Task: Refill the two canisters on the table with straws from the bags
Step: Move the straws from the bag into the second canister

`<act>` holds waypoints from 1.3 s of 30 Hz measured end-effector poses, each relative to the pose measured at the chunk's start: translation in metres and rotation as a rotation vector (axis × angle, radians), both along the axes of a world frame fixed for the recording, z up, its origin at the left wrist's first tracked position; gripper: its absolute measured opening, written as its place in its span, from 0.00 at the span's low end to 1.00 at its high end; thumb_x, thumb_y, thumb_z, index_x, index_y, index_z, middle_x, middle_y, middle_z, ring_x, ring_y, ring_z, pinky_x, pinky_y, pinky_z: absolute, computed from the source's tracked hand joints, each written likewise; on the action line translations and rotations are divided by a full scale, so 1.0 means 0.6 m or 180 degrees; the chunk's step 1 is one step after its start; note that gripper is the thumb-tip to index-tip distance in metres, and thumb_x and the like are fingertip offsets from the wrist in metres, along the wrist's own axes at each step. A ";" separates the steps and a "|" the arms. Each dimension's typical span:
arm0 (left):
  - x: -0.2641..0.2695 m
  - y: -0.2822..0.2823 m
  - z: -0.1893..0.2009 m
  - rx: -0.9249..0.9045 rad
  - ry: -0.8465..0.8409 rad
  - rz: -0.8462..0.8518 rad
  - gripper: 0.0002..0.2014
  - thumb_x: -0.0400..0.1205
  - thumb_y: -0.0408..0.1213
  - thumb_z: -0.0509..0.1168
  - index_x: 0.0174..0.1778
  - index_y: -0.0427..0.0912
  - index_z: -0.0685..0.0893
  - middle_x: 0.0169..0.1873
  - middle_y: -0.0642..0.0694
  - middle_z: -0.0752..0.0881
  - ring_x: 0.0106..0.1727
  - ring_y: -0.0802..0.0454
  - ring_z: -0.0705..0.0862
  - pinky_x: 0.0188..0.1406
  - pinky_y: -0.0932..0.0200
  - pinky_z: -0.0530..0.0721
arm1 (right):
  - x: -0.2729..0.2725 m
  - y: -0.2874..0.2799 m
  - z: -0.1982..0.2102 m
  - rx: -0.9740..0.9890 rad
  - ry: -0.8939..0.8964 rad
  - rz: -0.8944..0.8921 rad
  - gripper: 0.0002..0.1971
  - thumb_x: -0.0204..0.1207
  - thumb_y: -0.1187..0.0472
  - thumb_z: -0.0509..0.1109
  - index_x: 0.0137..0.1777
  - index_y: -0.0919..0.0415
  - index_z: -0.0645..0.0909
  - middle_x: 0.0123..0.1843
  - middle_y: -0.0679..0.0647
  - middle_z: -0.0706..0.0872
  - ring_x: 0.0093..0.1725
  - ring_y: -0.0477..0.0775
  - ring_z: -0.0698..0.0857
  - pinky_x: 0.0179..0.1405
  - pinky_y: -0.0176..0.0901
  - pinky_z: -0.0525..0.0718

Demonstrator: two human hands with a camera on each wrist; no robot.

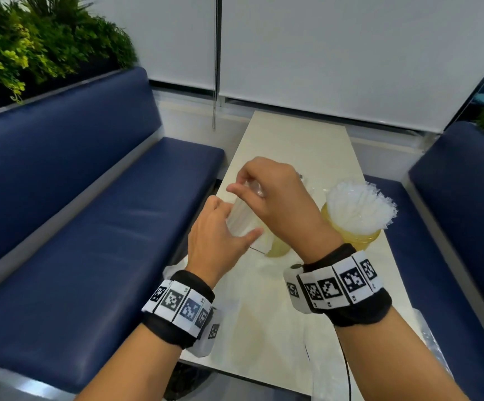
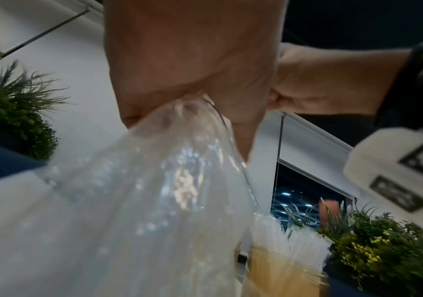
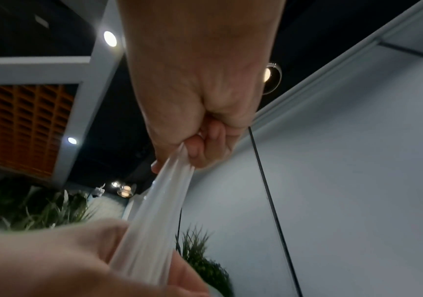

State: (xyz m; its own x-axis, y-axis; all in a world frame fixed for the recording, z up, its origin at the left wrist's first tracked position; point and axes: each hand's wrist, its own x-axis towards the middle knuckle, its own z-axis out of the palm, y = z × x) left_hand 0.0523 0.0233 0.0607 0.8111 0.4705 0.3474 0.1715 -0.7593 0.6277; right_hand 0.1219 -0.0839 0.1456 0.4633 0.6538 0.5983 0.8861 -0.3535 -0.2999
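A clear plastic bag of white straws stands upright over the near amber canister, which is mostly hidden behind it. My left hand grips the bag around its middle. Above it, my right hand pinches the gathered top of the bag, seen up close in the right wrist view. The left wrist view shows the bag widening downward from my left hand. To the right, the second amber canister is packed with white straws.
The narrow pale table runs between two blue benches. Loose clear plastic lies at the table's near left edge and on the right bench. Plants stand behind the left bench.
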 end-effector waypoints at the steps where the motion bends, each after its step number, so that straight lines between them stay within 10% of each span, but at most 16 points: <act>1: 0.002 -0.003 0.002 -0.0062 -0.0081 0.0083 0.18 0.75 0.59 0.73 0.39 0.51 0.74 0.41 0.53 0.73 0.34 0.56 0.73 0.28 0.67 0.63 | -0.004 0.001 0.005 0.0171 -0.0050 0.0040 0.11 0.80 0.52 0.74 0.46 0.61 0.85 0.42 0.50 0.86 0.39 0.46 0.82 0.41 0.35 0.80; 8: 0.002 -0.006 0.008 -0.0302 -0.0279 -0.0143 0.05 0.80 0.42 0.66 0.50 0.50 0.81 0.39 0.53 0.82 0.36 0.54 0.82 0.28 0.63 0.73 | -0.016 0.010 -0.049 0.0978 0.1561 0.0235 0.18 0.71 0.46 0.80 0.52 0.56 0.84 0.42 0.44 0.85 0.35 0.46 0.84 0.33 0.38 0.84; 16: -0.020 0.004 0.033 0.0420 0.0558 -0.0297 0.14 0.74 0.50 0.76 0.51 0.48 0.85 0.47 0.56 0.76 0.40 0.54 0.79 0.29 0.66 0.67 | 0.006 -0.009 -0.022 0.1222 0.1559 -0.0036 0.17 0.82 0.58 0.70 0.34 0.69 0.84 0.30 0.66 0.85 0.30 0.62 0.85 0.30 0.53 0.84; 20: -0.031 0.014 0.049 0.0732 0.0816 -0.0420 0.21 0.76 0.40 0.75 0.66 0.53 0.85 0.52 0.60 0.75 0.46 0.55 0.79 0.39 0.65 0.72 | 0.058 -0.050 0.041 0.1725 0.1317 -0.0333 0.15 0.82 0.59 0.71 0.36 0.67 0.86 0.29 0.59 0.86 0.22 0.47 0.80 0.22 0.41 0.79; 23: -0.037 0.017 0.061 0.0906 0.0951 -0.0466 0.23 0.80 0.29 0.69 0.70 0.51 0.83 0.60 0.58 0.80 0.55 0.53 0.82 0.45 0.63 0.75 | 0.117 -0.065 0.054 0.1917 0.0881 -0.0683 0.22 0.80 0.53 0.70 0.33 0.72 0.83 0.26 0.62 0.83 0.21 0.55 0.79 0.20 0.46 0.75; 28: -0.033 0.021 0.077 0.1060 0.1188 -0.0372 0.19 0.82 0.25 0.63 0.65 0.48 0.87 0.61 0.51 0.85 0.59 0.48 0.83 0.56 0.58 0.82 | 0.209 -0.041 0.002 0.1324 0.0665 -0.1333 0.22 0.77 0.49 0.67 0.27 0.64 0.77 0.22 0.52 0.77 0.22 0.53 0.77 0.24 0.43 0.75; 34: -0.019 0.025 0.094 0.1331 0.1759 -0.0121 0.16 0.81 0.23 0.63 0.59 0.43 0.89 0.34 0.48 0.75 0.27 0.56 0.67 0.32 0.63 0.73 | 0.225 -0.023 -0.108 0.0318 0.1226 -0.1705 0.22 0.75 0.46 0.74 0.29 0.63 0.78 0.27 0.56 0.81 0.27 0.55 0.81 0.29 0.47 0.82; 39: -0.029 0.023 0.089 0.1270 0.1555 -0.0199 0.17 0.83 0.26 0.65 0.67 0.42 0.85 0.54 0.44 0.86 0.50 0.46 0.85 0.50 0.58 0.82 | 0.244 -0.037 -0.114 0.0341 0.1549 -0.1986 0.29 0.67 0.37 0.79 0.32 0.64 0.75 0.31 0.57 0.78 0.30 0.56 0.79 0.26 0.45 0.75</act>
State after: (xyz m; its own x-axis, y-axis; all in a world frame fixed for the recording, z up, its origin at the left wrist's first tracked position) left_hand 0.0349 0.0370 0.1140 0.9422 0.3278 0.0691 0.3145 -0.9366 0.1549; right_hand 0.2686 -0.1062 0.0771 0.9501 0.1381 0.2796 0.2951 -0.6885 -0.6625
